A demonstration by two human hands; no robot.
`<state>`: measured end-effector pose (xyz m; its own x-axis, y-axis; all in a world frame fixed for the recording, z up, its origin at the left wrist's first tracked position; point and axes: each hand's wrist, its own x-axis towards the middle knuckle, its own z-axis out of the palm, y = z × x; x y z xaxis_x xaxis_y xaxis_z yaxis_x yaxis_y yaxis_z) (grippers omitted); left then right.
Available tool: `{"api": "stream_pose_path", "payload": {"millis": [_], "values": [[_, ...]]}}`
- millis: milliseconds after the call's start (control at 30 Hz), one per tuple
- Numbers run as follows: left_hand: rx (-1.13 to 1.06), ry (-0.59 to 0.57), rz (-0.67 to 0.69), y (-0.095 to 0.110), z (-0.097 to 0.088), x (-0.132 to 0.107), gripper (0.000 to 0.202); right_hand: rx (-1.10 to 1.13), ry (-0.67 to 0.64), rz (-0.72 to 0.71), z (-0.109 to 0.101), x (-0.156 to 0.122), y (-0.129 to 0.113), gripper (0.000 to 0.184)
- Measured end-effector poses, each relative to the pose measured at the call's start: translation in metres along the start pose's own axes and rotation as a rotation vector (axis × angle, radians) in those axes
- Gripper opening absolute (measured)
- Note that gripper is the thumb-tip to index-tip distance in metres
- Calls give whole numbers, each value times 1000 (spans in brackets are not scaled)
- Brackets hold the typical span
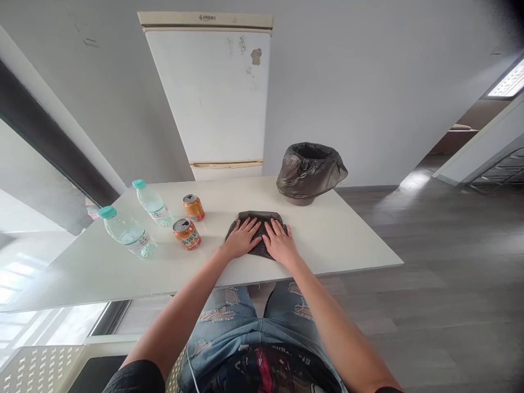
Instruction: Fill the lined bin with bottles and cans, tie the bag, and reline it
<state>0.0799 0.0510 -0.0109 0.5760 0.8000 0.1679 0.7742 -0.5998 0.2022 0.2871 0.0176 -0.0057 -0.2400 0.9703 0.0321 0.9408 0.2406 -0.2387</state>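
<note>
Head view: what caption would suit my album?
Left hand and right hand flat on a folded black bag, two orange cans nearby.

The bag (262,250) at the centre is coloured black, repeated in the bin liner (305,177) right of centre. Left of centre, two cans (186,234) are printed orange; two clear bottles (131,234) are topped by turquoise caps (107,212). The tabletop (347,234) is finished in white.

Black bag (261,249) pressed by left hand (244,238) and right hand (280,244), cans (187,234) and bottles (130,233) set to its left, bag-covered bin (305,183) placed beyond its right side
</note>
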Motion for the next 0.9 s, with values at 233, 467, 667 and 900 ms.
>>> {"api": "stream_pose_path", "payload": {"millis": [233, 467, 667, 900], "values": [[-23, 58, 6, 16, -14, 1, 66, -23, 5, -4, -5, -2, -4, 68], [-620, 413, 39, 85, -30, 40, 55, -96, -42, 17, -8, -3, -6, 71], [-1928, 372, -335, 77, -7, 87, 51, -91, -38, -13, -8, -3, -5, 67], [-2255, 560, -659, 22, -2, 85, 57, -62, 25, -11, -3, -3, -4, 67]]}}
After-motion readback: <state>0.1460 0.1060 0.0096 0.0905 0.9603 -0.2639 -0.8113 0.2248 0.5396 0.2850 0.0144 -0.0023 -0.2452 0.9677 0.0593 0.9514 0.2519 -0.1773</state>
